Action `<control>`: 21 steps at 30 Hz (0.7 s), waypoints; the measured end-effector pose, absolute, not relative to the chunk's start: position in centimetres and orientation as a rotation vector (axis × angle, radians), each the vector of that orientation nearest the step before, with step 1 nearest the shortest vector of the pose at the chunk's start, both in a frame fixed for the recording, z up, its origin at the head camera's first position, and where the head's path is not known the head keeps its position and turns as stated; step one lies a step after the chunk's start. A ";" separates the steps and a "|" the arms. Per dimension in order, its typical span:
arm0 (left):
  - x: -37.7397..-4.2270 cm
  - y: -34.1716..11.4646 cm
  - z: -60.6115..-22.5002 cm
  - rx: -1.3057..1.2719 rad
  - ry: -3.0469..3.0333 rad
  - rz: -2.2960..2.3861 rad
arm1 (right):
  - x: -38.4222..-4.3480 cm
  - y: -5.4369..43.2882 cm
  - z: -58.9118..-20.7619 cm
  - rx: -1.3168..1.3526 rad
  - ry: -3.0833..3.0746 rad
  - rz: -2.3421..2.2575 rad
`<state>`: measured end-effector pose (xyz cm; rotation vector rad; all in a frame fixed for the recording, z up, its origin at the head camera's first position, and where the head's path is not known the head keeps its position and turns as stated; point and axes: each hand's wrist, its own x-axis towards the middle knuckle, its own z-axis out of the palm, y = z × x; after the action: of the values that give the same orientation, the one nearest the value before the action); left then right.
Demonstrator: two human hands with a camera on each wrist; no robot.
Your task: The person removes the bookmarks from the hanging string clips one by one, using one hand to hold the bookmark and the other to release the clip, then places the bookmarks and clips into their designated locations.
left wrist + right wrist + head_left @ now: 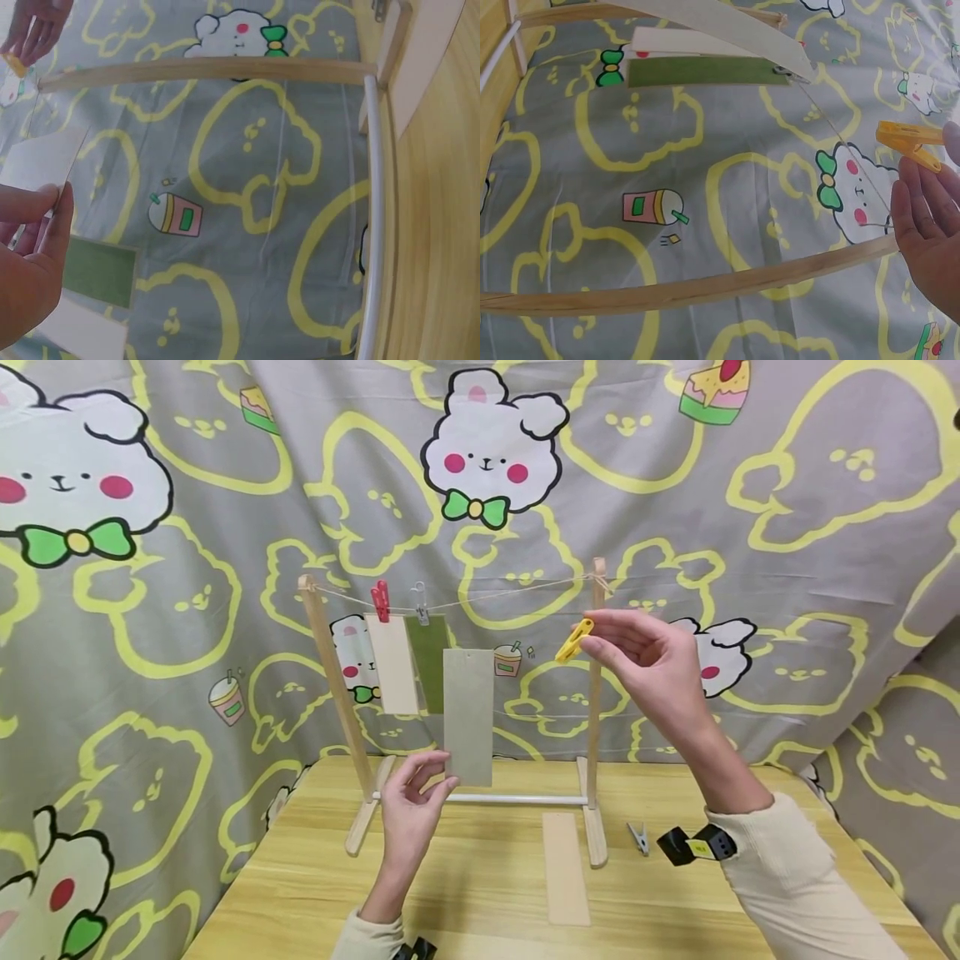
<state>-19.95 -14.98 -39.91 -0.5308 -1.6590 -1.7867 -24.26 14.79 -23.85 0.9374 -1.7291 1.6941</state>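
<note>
Grip on peg (567, 649); wooden table (480, 885), curtain (645, 518)

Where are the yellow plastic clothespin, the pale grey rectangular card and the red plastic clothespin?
Yellow plastic clothespin (909, 135): right wrist view, middle of its upper half.
Pale grey rectangular card (468, 718): head view, centre of its face.
Red plastic clothespin (382, 602): head view, mid-body.

One grey fabric backdrop (510, 547), hung in folds behind and at both sides, printed with yellow animal outlines (363, 417), white rabbit-like heads (491, 439) with green bows (456, 506), lidded drink cups (227, 699) and cake slices (716, 397); one surface (480, 877), pale yellow-brown wood grain, in front.
</note>
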 end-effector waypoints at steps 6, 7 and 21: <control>-19.8 -14.8 -40.3 -0.538 -1.674 -1.793 | -24.1 15.4 -24.7 0.933 -1.706 1.727; -19.7 -14.8 -40.4 -0.539 -1.674 -1.794 | -24.0 15.5 -24.9 0.934 -1.703 1.727; -19.3 -14.1 -41.6 -0.595 -1.653 -1.831 | -22.7 16.5 -27.2 0.886 -1.685 1.772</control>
<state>-19.35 -14.11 -41.57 -0.5952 -1.6532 -1.8310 -22.66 16.55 -27.19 0.8864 -1.6845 1.7717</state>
